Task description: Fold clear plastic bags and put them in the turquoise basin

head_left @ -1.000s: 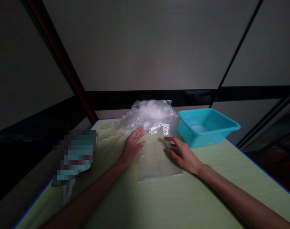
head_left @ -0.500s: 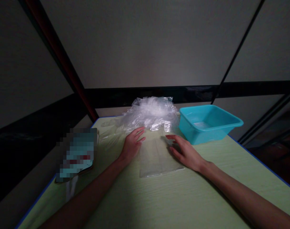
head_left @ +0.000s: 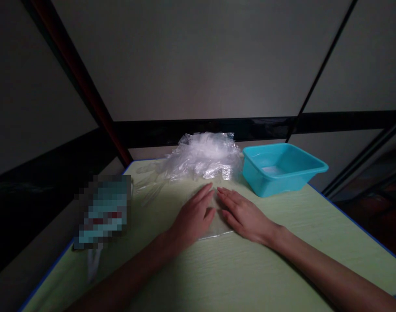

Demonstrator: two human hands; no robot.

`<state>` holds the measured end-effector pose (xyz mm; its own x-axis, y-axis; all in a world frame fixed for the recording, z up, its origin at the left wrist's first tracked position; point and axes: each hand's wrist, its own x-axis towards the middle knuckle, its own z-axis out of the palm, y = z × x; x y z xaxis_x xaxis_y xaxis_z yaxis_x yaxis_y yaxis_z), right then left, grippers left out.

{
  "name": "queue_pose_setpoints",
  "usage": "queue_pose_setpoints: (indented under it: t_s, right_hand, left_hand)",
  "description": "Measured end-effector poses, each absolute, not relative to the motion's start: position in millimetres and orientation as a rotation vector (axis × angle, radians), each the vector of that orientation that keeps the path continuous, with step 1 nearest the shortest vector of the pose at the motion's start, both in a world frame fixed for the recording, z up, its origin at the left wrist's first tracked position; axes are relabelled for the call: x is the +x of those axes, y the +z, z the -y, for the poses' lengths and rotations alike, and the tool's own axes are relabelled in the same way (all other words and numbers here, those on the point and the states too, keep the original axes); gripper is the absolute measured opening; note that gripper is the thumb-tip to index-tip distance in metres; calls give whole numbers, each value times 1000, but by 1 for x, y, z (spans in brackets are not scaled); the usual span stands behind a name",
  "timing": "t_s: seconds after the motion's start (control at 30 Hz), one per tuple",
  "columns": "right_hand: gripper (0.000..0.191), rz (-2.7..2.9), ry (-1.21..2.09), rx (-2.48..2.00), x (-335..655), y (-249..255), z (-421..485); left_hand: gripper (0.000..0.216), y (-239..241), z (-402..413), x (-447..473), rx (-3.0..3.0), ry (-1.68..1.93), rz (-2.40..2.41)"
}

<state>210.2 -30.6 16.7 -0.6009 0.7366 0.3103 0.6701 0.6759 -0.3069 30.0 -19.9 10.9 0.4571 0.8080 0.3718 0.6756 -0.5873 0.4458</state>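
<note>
A thin, clear, flat piece of plastic (head_left: pixel 217 229) lies on the table in front of me, mostly covered by both hands. My left hand (head_left: pixel 195 214) rests on its left part, fingers stretched out and pointing away. On the right part, my right hand (head_left: pixel 245 212) lies flat with its fingers extended. The two sets of fingertips nearly meet over the middle of the plastic. Behind them sits a heap of crumpled clear plastic gloves (head_left: pixel 206 156), with loose glove fingers trailing out to the left.
A turquoise plastic basin (head_left: pixel 269 184) stands at the back right, with something pale on its bottom. At the left edge is a blurred-out pack (head_left: pixel 106 212) with a white strip hanging from it. The pale green table (head_left: pixel 191 277) has a blue edge and meets a panelled wall (head_left: pixel 204 65).
My left hand has moved right and nearer to me, onto the plastic. My right hand has shifted slightly left and flattened. The fingertips are now close together.
</note>
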Motion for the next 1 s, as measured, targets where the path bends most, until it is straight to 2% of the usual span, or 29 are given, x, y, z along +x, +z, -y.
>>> queue_pose_setpoints:
  t_s: [0.23, 0.53, 0.67, 0.83, 1.0]
  right_hand:
    - [56, 2647, 196, -1051, 209, 11, 40]
    - [60, 2674, 215, -1057, 211, 9, 46]
    - [63, 2666, 296, -1024, 214, 10, 46]
    - [52, 2528, 600, -890, 233, 25, 37]
    - [31, 2365, 672, -812, 246, 33, 27]
  left_hand:
    - [53, 11, 31, 30, 2627, 500, -1197]
    - [61, 5, 31, 24, 2664, 366, -1226]
    - [63, 5, 31, 24, 2639, 424, -1191]
    - [50, 10, 31, 10, 2490, 631, -1090]
    - [52, 17, 44, -20, 2581, 538, -947]
